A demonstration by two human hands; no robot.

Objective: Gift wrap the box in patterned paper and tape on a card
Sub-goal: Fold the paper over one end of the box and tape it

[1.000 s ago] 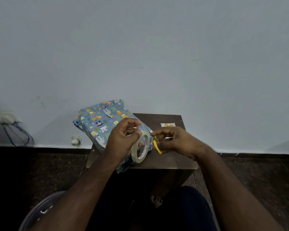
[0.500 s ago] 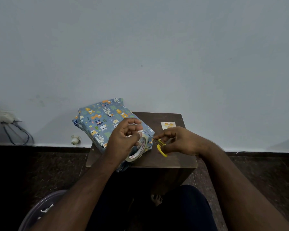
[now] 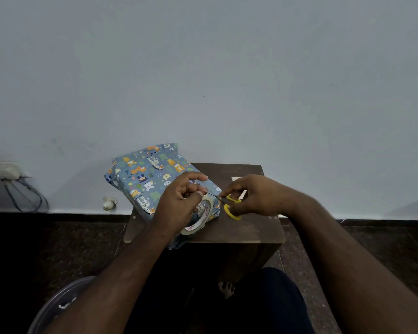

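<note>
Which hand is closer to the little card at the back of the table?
The right hand. It holds the yellow scissors and partly covers the card. The left hand is farther off, holding the tape roll over the wrapped box.

Box (image 3: 152,179) wrapped in printed paper, slight sheen. Tape roll (image 3: 203,214) glossy, pale. Scissors (image 3: 232,207) yellow plastic handles, thin dark blades. Table (image 3: 249,227) dark matt wood.
</note>
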